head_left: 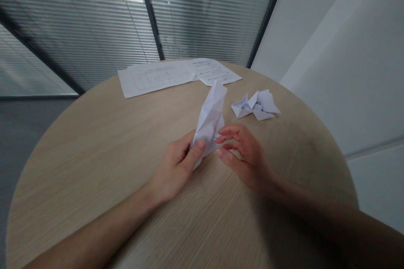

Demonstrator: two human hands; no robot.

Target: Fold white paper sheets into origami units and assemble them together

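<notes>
A folded sheet of white paper, creased and taller than it is wide, is held up over the middle of the table. My left hand grips its lower left edge, thumb on the near face and the other fingers behind it, mostly hidden. Beside the paper's lower right edge is my right hand, fingers curved and apart, with a gap between thumb and fingertips. Its fingertips are close to the paper; whether they touch it I cannot tell. Folded white paper pieces lie to the right, beyond that hand.
Printed sheets lie along the far edge of the round wooden table. Behind stands a glass partition with blinds. A white wall rises close on the right.
</notes>
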